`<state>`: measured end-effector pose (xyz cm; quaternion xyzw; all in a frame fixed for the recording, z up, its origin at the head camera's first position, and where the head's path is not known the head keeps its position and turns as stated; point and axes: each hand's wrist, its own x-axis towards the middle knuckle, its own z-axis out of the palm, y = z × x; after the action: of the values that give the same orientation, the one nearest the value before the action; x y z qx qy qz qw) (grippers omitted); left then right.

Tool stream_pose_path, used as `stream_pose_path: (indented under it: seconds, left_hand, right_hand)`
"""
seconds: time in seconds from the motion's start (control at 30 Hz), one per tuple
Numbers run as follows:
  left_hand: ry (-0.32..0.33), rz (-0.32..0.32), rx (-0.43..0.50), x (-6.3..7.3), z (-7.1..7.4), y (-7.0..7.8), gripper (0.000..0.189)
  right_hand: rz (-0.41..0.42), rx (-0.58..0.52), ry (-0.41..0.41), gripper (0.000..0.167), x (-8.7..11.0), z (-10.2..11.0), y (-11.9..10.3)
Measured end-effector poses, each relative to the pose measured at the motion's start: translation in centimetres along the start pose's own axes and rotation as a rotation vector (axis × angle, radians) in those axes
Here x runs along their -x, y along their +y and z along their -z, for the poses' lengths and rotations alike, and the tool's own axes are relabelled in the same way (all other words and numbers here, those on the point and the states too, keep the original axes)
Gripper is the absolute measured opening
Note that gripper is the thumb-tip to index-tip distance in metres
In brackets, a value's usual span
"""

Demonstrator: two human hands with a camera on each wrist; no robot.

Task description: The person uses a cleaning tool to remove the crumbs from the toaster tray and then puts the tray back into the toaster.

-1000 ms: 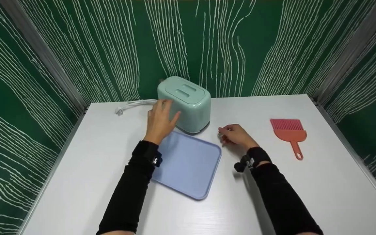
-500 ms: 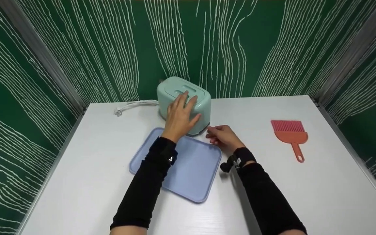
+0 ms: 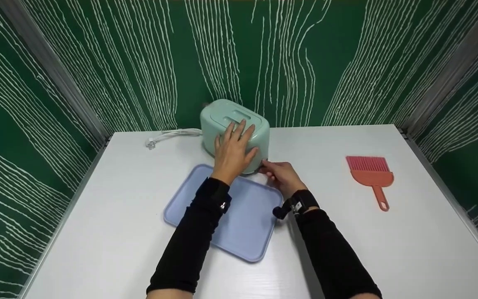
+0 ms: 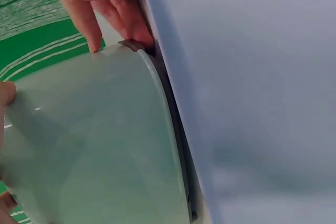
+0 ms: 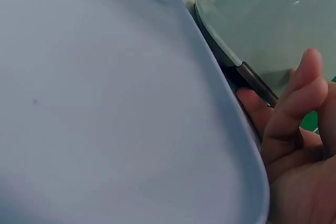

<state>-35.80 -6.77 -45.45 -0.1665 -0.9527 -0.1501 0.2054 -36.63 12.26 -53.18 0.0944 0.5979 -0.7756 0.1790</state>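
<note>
A mint-green toaster [image 3: 216, 131] with a lid stands at the back of the white table. My left hand [image 3: 234, 153] lies against its front and top edge, fingers spread and fairly straight. My right hand [image 3: 281, 174] is at the toaster's lower right corner. In the right wrist view its curled fingers [image 5: 254, 108] and thumb close on a dark strip [image 5: 257, 83] at the toaster's base. That strip's end [image 4: 131, 44] also shows in the left wrist view. Right in front of the toaster lies a light blue tray [image 3: 243, 224], partly under my left forearm.
A white power cord with plug [image 3: 152, 143] runs out from the toaster's left side. To the right lies a red-orange hand brush [image 3: 371, 178]. Green walls [image 3: 139, 62] with white streaks rise behind and beside the table.
My left hand has moved right along the toaster and settled on its front and top edge. My right hand has moved left to the toaster's lower right corner. The toaster stays in place.
</note>
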Motion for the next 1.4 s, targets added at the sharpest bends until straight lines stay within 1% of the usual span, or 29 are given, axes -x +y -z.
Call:
stream_pose_path:
  seconds: [0.17, 0.3, 0.4, 0.47, 0.6, 0.8, 0.9, 1.03, 1.23, 1.4]
  left_hand:
    - [0.009, -0.001, -0.002, -0.10, 0.22, 0.10, 0.063]
    - [0.002, 0.001, -0.001, -0.20, 0.40, 0.24, 0.063]
    - [-0.009, 0.002, 0.005, -0.27, 0.49, 0.32, 0.063]
    - [-0.014, 0.003, 0.009, -0.28, 0.49, 0.35, 0.063]
    - [-0.007, -0.001, 0.010, -0.24, 0.37, 0.32, 0.063]
    - [0.033, -0.021, -0.006, -0.03, 0.12, 0.28, 0.061]
    - [0.055, -0.030, -0.010, 0.04, 0.04, 0.26, 0.060]
    - [0.068, -0.033, -0.012, 0.07, -0.01, 0.17, 0.060]
    - [0.068, -0.029, -0.013, 0.13, -0.17, 0.00, 0.061]
    - [0.052, -0.021, -0.024, 0.23, -0.30, -0.17, 0.062]
  right_hand:
    - [-0.060, -0.102, -0.002, 0.024, -0.38, 0.04, -0.30]
    - [-0.103, -0.186, -0.030, 0.020, -0.78, 0.04, -0.43]
    - [-0.116, -0.226, -0.036, 0.019, -0.96, 0.03, -0.45]
    - [-0.116, -0.220, -0.040, 0.019, -1.01, 0.02, -0.42]
    - [-0.103, -0.175, -0.048, 0.020, -1.02, 0.02, -0.30]
    - [-0.088, -0.102, -0.059, 0.022, -0.89, 0.10, -0.16]
    - [-0.084, -0.091, -0.058, 0.021, -0.86, 0.13, -0.14]
    - [-0.079, -0.085, -0.065, 0.021, -0.83, 0.06, -0.15]
    - [-0.088, -0.079, -0.078, 0.021, -0.78, -0.04, -0.19]
    - [-0.103, -0.025, -0.070, 0.023, -0.74, -0.12, -0.15]
